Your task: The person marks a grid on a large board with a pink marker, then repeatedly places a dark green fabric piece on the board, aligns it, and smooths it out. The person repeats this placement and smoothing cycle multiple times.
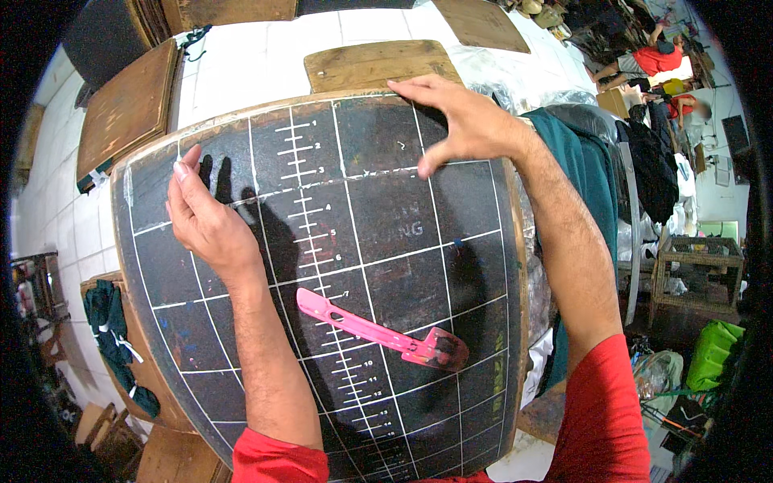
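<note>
A black board [403,294] with a white painted grid, a numbered scale and a wooden rim fills the middle. My left hand [208,216] hovers over or rests lightly on its upper left, fingers slightly curved and holding nothing; whether they touch is unclear. At the board's upper right my right hand [463,129] is spread, fingertips at the top edge, thumb pointing down over the grid. A long pink plastic tool [362,330] with a wider end lies diagonally below and between my hands.
Wooden boards [125,113] lie around the board on white tiles [233,64]. Dark green cloth [580,193] drapes at the right, near a wire cage [696,274] and green bag [713,354]. Dark garments [113,338] lie left. Two people [652,60] [683,109] are at upper right.
</note>
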Demonstrator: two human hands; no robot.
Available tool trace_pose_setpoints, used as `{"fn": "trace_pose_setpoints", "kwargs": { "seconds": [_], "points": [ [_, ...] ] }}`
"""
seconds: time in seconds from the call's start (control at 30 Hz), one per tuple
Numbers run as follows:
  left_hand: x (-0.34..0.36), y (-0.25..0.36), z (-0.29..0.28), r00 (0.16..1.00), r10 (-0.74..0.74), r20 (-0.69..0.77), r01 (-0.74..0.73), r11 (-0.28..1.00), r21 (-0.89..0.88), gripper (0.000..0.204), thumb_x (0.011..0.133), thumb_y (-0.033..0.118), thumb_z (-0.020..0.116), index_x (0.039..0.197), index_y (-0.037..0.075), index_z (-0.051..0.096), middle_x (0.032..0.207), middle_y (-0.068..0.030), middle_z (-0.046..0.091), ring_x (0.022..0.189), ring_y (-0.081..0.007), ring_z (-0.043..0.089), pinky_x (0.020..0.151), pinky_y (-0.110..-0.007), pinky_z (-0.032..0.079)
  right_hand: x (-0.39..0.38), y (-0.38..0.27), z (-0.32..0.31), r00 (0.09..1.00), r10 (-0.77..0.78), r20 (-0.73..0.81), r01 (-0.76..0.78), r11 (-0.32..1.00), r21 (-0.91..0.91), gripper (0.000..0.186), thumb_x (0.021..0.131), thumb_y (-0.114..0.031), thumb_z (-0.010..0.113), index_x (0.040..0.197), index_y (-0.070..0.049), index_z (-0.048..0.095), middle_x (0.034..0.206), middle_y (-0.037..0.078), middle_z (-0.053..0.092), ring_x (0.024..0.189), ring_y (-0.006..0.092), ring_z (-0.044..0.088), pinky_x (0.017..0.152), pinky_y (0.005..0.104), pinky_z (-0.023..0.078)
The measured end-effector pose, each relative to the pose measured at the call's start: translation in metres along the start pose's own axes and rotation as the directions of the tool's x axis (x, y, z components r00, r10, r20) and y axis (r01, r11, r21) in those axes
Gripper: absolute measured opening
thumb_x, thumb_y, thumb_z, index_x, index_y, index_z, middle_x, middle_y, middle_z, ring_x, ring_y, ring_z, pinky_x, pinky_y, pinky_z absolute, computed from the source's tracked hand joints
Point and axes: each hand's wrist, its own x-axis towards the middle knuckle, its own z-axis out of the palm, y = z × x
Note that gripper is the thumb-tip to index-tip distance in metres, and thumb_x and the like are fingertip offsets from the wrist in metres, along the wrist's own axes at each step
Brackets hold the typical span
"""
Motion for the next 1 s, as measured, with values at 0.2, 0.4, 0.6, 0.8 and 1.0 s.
{"fn": "trace_pose_setpoints", "kwargs": {
  "seconds": [0.2, 0.4, 0.6, 0.8, 1.0],
  "points": [
    [0.000, -0.001, 0.002, 1.000, -0.008, -0.017, 0.007, 1.000, -0.020, 0.048, 0.110, 0.032, 0.039, 0.119, -0.005, 0.068, 0.114, -0.0183, 0.068, 0.111, -0.0259, 0.061, 0.101, -0.040, 0.044, 0.005, 0.005, -0.003, 0.998, -0.019, -0.063, 0.019, 1.000, 0.000, 0.104, 0.060, -0.044, 0.092, 0.149, -0.011, 0.050, 0.145, 0.016, 0.054, 0.133, 0.0308, 0.053, 0.112, 0.0440, 0.046],
    [0.001, -0.002, 0.001, 1.000, -0.003, -0.010, 0.002, 1.000, -0.021, 0.048, 0.110, 0.032, 0.040, 0.118, -0.005, 0.069, 0.114, -0.0182, 0.068, 0.111, -0.0262, 0.061, 0.100, -0.039, 0.044, 0.007, 0.012, 0.004, 0.972, 0.052, -0.230, -0.047, 0.999, 0.025, 0.066, 0.079, -0.037, 0.083, 0.133, -0.005, 0.064, 0.122, 0.019, 0.070, 0.110, 0.0328, 0.068, 0.098, 0.0402, 0.054],
    [0.002, -0.001, 0.001, 1.000, 0.000, -0.020, -0.001, 1.000, -0.017, 0.045, 0.109, 0.030, 0.041, 0.117, -0.005, 0.069, 0.110, -0.0181, 0.069, 0.107, -0.0257, 0.061, 0.098, -0.040, 0.044, 0.004, -0.037, 0.026, 0.815, 0.036, -0.578, -0.072, 0.997, -0.041, 0.039, 0.096, -0.015, 0.059, 0.131, 0.000, 0.062, 0.129, 0.021, 0.066, 0.120, 0.0368, 0.063, 0.104, 0.0429, 0.050],
    [0.000, -0.002, 0.001, 1.000, 0.007, -0.022, -0.008, 0.999, -0.031, 0.046, 0.110, 0.032, 0.041, 0.117, -0.003, 0.070, 0.109, -0.0157, 0.070, 0.108, -0.0254, 0.059, 0.099, -0.040, 0.042, -0.053, -0.064, 0.053, 0.909, -0.402, 0.114, 0.418, 0.875, -0.243, 0.054, 0.099, -0.036, 0.058, 0.146, -0.011, 0.052, 0.152, 0.018, 0.048, 0.142, 0.0383, 0.042, 0.121, 0.0505, 0.030],
    [0.002, 0.000, 0.000, 1.000, 0.017, -0.009, -0.016, 1.000, 0.020, 0.046, 0.110, 0.031, 0.040, 0.116, -0.003, 0.070, 0.110, -0.0156, 0.070, 0.109, -0.0249, 0.059, 0.100, -0.039, 0.042, -0.049, 0.032, 0.001, 0.817, 0.099, -0.569, -0.366, 0.851, -0.377, 0.052, 0.103, -0.027, 0.050, 0.145, 0.004, 0.045, 0.152, 0.028, 0.042, 0.144, 0.0435, 0.036, 0.120, 0.0493, 0.028]
  ]
}}
